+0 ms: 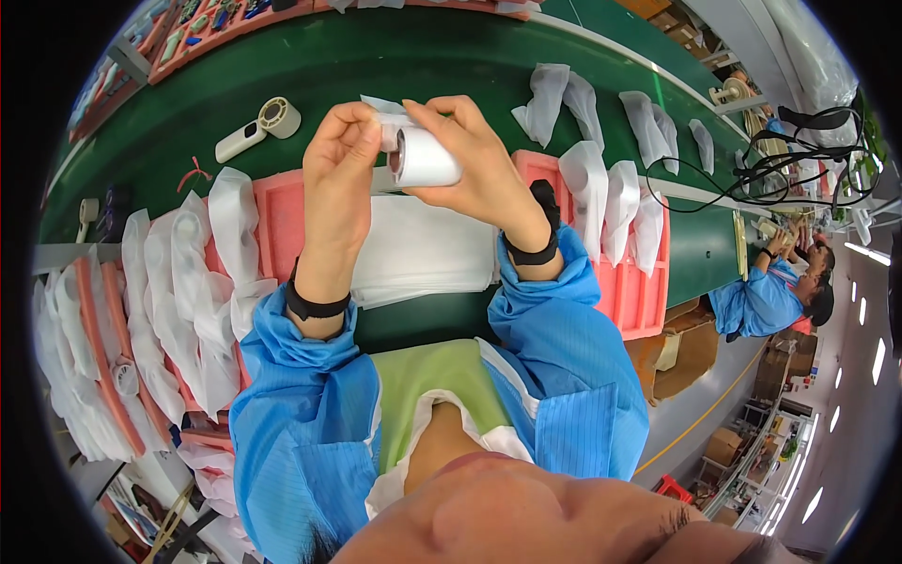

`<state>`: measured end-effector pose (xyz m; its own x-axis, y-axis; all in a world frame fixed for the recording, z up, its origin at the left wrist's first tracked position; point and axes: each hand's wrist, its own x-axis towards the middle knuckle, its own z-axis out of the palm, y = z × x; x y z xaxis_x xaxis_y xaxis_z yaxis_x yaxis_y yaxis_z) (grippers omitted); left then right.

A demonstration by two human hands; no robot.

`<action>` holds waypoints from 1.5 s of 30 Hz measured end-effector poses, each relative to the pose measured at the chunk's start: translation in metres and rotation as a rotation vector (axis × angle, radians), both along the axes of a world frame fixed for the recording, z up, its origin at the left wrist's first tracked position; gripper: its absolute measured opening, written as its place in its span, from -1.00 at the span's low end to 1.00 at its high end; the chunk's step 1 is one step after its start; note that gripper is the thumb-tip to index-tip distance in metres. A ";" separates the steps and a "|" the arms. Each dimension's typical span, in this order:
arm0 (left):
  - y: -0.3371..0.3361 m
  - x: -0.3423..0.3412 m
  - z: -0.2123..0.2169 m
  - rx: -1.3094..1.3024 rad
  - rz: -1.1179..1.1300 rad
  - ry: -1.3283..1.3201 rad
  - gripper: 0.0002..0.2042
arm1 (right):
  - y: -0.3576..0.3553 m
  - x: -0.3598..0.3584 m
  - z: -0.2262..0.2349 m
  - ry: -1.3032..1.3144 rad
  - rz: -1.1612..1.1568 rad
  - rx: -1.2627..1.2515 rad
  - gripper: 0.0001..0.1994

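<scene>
Over the green bench my right hand [484,174] is closed around a small white roll [430,160], whose dark core faces left. My left hand [340,179] pinches the loose white strip [388,120] that comes off the roll, and its fingertips lie close to those of the right hand. A thin pale flap stands up above the fingers; whether it belongs to the strip I cannot tell. Below the hands lies a stack of flat white sheets or sleeves [423,249]. Beyond the left hand rests a white handheld fan [277,117], with nobody touching it.
Pink trays [280,221] with items in white sleeves [188,254] flank me on the left, and another pink tray [634,296] stands right. More sleeved items [545,103] lie farther back. Black cables [808,155] hang at right. A co-worker in blue [766,291] sits beyond.
</scene>
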<state>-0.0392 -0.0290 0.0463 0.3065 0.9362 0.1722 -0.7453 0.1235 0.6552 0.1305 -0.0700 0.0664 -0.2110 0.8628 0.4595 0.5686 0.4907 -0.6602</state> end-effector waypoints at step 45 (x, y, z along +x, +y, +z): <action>0.000 -0.011 0.008 0.967 0.824 0.925 -0.70 | 0.011 -0.014 -0.024 0.144 -0.084 -0.103 -0.67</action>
